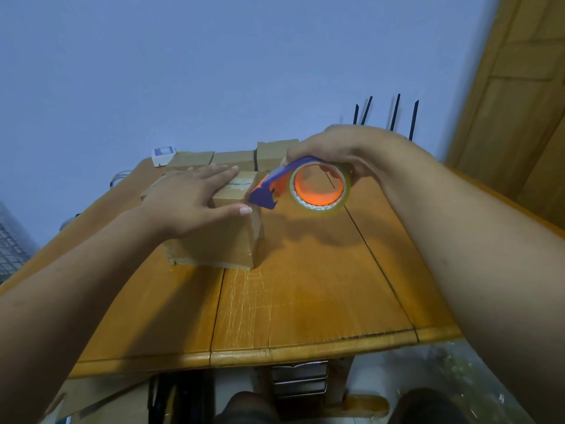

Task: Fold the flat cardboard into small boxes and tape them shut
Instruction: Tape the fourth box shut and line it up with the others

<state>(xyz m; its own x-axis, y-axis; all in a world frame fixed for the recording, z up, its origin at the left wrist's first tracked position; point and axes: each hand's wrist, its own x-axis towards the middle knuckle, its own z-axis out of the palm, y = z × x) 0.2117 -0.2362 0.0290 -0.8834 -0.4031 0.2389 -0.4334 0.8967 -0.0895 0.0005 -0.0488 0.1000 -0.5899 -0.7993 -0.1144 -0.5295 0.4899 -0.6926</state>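
Note:
A small folded cardboard box (220, 240) stands on the wooden table (305, 295), a strip of clear tape running along its top seam. My left hand (195, 200) lies flat on the box top with straight fingers, thumb along the near edge. My right hand (345, 151) grips a tape dispenser (305, 186) with a purple handle, an orange core and a clear tape roll. The dispenser's purple cutter end sits at the box's top right edge.
Several more cardboard boxes (241, 159) line the table's far edge. A white device (163, 156) sits at the far left corner. Black antennas (394, 114) rise behind my right hand. A wooden door (519, 96) is on the right. Flat cardboard (91, 396) lies below the table.

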